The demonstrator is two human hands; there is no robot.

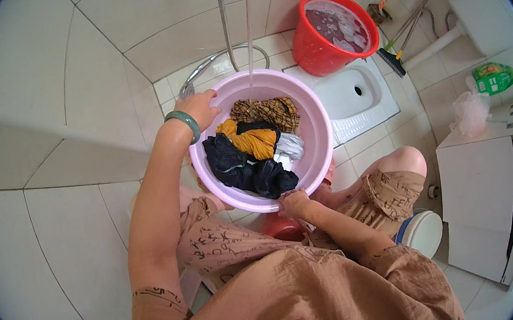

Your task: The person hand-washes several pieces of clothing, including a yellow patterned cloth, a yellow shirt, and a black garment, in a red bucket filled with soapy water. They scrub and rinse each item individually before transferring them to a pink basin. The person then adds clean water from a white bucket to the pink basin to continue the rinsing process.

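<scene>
A round pink plastic basin (pixel 321 151) stands before me, slightly tilted in view. My left hand (pixel 201 110), with a green bangle (pixel 189 122) at the wrist, grips its upper left rim. Fingers of my right hand (pixel 295 203) are closed over the near rim. Inside lie a yellow-and-black checked cloth (pixel 279 112), a mustard-yellow garment (pixel 256 143), black garments (pixel 230 166) and a pale grey cloth (pixel 289 146), bunched together. A thin stream of water (pixel 248 39) falls from above onto the checked cloth.
Behind the basin lies a shower head (pixel 186 90) with its metal hose (pixel 225 23). A red bucket (pixel 300 52) of sudsy water stands by the squat toilet (pixel 345 95). At right are a floor squeegee (pixel 392 62), a white cabinet (pixel 480 198) and a lidded pail (pixel 424 235).
</scene>
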